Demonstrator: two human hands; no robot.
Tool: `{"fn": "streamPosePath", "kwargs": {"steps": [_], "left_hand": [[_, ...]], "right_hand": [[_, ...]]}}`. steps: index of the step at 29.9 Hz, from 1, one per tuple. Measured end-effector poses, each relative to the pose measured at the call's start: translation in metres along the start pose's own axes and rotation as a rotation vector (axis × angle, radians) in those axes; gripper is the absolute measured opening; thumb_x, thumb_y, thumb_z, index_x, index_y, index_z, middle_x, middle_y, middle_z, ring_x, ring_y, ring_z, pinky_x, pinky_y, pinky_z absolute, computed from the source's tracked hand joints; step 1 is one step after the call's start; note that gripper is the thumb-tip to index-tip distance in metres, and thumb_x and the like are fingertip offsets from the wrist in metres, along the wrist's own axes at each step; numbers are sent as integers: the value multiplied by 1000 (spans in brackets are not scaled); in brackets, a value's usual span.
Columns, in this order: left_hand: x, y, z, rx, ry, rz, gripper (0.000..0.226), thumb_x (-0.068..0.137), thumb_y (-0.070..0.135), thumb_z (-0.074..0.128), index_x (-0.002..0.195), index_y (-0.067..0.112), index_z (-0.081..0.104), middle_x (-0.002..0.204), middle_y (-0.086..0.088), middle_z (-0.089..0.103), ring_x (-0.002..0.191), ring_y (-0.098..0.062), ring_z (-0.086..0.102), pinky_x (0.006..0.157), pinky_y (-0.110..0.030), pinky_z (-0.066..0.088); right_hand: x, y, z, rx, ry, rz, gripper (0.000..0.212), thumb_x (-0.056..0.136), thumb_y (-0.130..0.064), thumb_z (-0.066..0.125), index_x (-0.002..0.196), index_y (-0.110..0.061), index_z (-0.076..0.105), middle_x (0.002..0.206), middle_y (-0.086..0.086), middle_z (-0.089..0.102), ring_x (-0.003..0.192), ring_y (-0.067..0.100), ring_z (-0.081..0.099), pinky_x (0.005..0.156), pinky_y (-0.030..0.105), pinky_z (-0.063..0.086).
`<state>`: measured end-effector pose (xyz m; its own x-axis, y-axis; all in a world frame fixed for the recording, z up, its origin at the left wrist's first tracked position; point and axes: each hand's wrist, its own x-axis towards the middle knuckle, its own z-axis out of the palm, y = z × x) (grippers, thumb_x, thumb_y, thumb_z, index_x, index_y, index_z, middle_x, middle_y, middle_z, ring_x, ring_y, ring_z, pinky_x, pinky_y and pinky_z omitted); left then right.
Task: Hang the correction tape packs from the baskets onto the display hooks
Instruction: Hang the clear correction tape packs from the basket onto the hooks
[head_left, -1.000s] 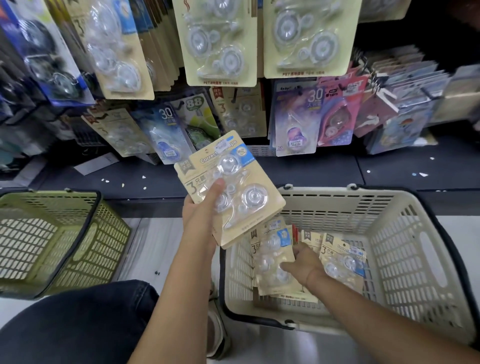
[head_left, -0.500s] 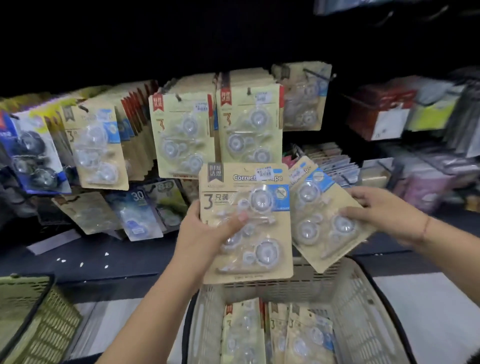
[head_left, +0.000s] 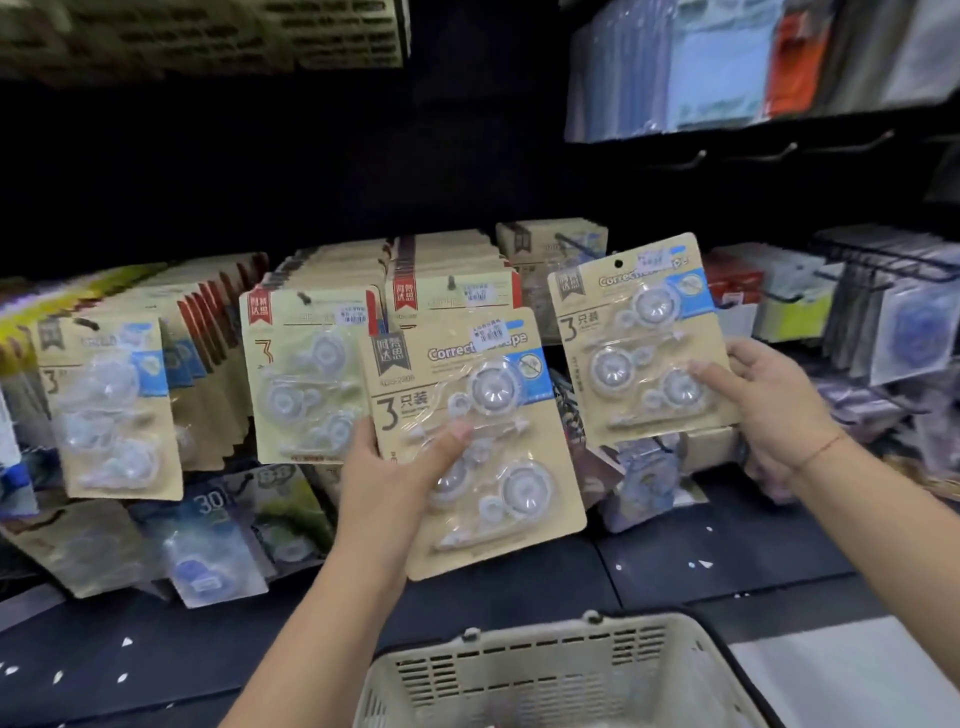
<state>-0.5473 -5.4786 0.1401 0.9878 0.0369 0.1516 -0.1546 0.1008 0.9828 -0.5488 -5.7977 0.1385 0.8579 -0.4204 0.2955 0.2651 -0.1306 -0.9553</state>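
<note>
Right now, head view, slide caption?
Left hand holds one correction tape pack, right hand a second pack, before stocked display hooks, above a white basket.

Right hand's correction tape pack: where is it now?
Head view, right of centre: the right hand holds this correction tape pack upright before the hanging rows, beside and above the pack in the left hand.

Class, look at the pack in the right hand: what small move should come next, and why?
Probably ease the right-hand pack back so its punched hole slips over the hook behind it. The right hand holds it upright at that row; the left hand holds a second pack.
</note>
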Motion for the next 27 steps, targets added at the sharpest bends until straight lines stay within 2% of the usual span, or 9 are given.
{"fn": "streamPosePath", "kwargs": {"steps": [2, 5, 9, 13, 16, 18, 21, 24, 27], "left_hand": [[2, -3, -2, 8, -3, -12, 66, 50, 43, 86, 111, 33, 63, 102, 13, 77, 94, -8, 74, 85, -34, 55], [4, -3, -6, 20, -16, -6, 67, 49, 45, 85, 112, 32, 65, 103, 13, 77, 92, -6, 74, 80, -30, 53], [5, -4, -11, 4, -21, -6, 65, 50, 43, 86, 111, 32, 66, 102, 11, 78, 92, -8, 75, 77, -29, 53], [4, -7, -13, -4, -9, -15, 68, 47, 45, 86, 110, 32, 65, 101, 12, 78, 92, -8, 75, 79, -31, 53], [4, -8, -13, -10, -13, -17, 67, 48, 45, 86, 111, 33, 66, 102, 12, 78, 92, -8, 75, 79, -31, 53], [4, -8, -13, -12, -17, -17, 67, 49, 44, 86, 112, 32, 66, 102, 12, 78, 92, -8, 75, 79, -30, 53], [5, -8, -12, -19, -17, -14, 66, 52, 41, 86, 114, 32, 65, 103, 12, 78, 93, -7, 75, 78, -28, 53], [7, -10, -13, -28, -12, -22, 66, 52, 40, 86, 114, 31, 65, 103, 11, 78, 94, -9, 75, 79, -30, 54], [10, -11, -14, -36, -3, -20, 70, 50, 41, 86, 116, 28, 65, 103, 10, 78, 94, -10, 75, 77, -27, 54]], "right_hand": [[6, 2, 1, -14, 5, -1, 13, 90, -11, 65, 95, -22, 69, 96, 4, 76, 84, 15, 72, 75, 27, 59], [9, 4, 1, 0, 7, -11, 15, 90, -9, 64, 98, -21, 68, 96, 2, 76, 83, 13, 72, 74, 24, 59], [13, -2, 3, 14, -4, -25, 18, 90, -11, 64, 104, -21, 68, 101, 3, 75, 90, 16, 72, 80, 28, 59], [15, -2, 7, 5, 15, -9, 15, 90, -11, 64, 100, -22, 68, 93, -2, 77, 88, 15, 72, 79, 28, 60], [22, 3, 17, -36, 67, 37, 9, 90, -14, 66, 97, -21, 68, 94, 1, 75, 92, 23, 70, 86, 38, 57], [34, 6, 30, -135, 105, 56, 1, 91, -22, 67, 91, -22, 68, 93, 1, 73, 90, 23, 67, 86, 39, 54], [63, 12, 54, -237, 168, 74, 15, 91, -28, 66, 77, -21, 66, 86, 4, 68, 81, 20, 59, 77, 36, 51], [97, 19, 77, -295, 254, 97, 22, 88, -29, 70, 84, -8, 68, 85, 8, 63, 79, 21, 56, 77, 37, 49], [126, 22, 92, -371, 280, 133, 24, 87, -32, 70, 80, -12, 59, 87, 7, 60, 82, 22, 56, 76, 35, 45]]}}
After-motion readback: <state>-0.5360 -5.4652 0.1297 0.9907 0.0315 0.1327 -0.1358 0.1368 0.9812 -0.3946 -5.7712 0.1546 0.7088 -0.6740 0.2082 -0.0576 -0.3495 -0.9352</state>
